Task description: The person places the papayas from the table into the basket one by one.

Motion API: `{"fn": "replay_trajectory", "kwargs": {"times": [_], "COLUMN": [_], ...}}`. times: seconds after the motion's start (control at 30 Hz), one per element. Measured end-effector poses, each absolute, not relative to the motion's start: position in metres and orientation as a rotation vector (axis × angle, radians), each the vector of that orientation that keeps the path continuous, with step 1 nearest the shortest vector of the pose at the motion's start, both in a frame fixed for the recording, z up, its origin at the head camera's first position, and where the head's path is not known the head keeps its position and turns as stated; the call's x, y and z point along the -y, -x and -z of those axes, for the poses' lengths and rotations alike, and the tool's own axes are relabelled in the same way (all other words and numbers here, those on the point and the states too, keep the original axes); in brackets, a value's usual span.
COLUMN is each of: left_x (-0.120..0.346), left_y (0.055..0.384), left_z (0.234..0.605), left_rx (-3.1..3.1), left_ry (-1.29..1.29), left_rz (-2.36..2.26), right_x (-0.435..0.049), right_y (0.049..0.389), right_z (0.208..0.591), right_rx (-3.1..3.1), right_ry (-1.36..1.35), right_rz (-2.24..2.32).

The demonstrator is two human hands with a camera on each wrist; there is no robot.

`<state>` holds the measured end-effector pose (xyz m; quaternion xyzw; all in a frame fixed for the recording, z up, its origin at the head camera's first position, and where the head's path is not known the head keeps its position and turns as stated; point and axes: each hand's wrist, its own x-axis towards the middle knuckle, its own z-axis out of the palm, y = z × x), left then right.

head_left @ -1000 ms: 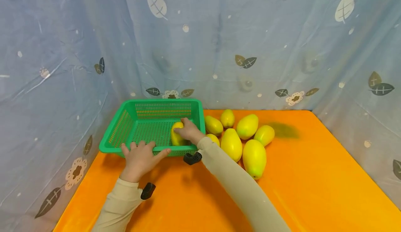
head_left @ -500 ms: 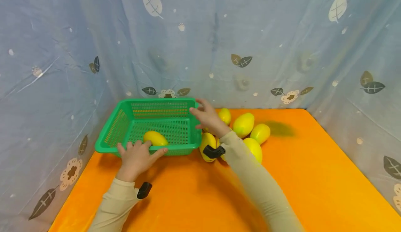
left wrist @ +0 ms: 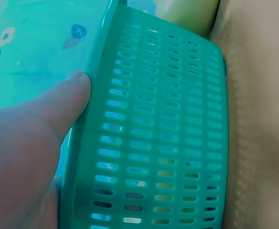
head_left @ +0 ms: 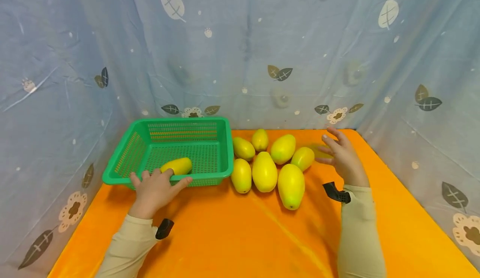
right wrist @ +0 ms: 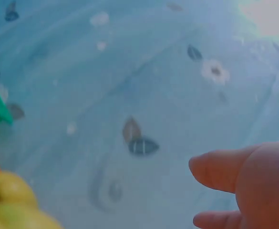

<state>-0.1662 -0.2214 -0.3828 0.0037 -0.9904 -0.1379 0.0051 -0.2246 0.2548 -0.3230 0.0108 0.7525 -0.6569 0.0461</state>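
My left hand (head_left: 153, 192) holds the front rim of a green plastic basket (head_left: 225, 144), fingers over the edge and thumb along it. In the left wrist view the thumb (left wrist: 65, 102) lies against the rim beside the slotted wall. One yellow mango (head_left: 181, 166) lies inside the basket near the front, partly hidden by the fingers. Several yellow-green mangoes sit in a group right of the basket, among them a large mango (head_left: 291, 186) in front and a small mango (head_left: 303, 158) at the right. My right hand (head_left: 346, 161) is raised right of that group, fingers spread, holding nothing.
An orange cloth covers the table (head_left: 225, 236). Blue curtain (head_left: 240, 53) with leaf and flower prints hangs along the back and both sides, close behind the basket. The basket's right wall is next to the nearest mangoes.
My right hand let go of the mango in the basket, lifted out and moved right past the group. That mango rolled left. The left hand stayed on the rim; the view shifted slightly.
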Motion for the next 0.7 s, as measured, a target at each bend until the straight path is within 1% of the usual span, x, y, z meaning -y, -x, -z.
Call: {"fn": "replay_trajectory", "kwargs": {"times": [0.13,0.27,0.47,0.7], "left_x": [0.220,0.219,0.220,0.220], "left_y": [0.166,0.166,0.167,0.168], "left_z": [0.384,0.382,0.381,0.381], "left_rx": [3.105,3.104,3.118,3.129], "left_ry": [-0.008,-0.008,0.000,-0.007], "left_rz": [0.437,0.440,0.424,0.425], "right_x": [-0.273,-0.276,-0.275,-0.259], "right_y": [0.221,0.224,0.228,0.236], "right_z": [0.344,0.353,0.360,0.376], "right_rx": [-2.270,-2.280,-2.303,-2.252], "right_ry": [-0.088,-0.070,-0.032,0.001], "right_rz": [1.946,1.886,1.682,1.451]}}
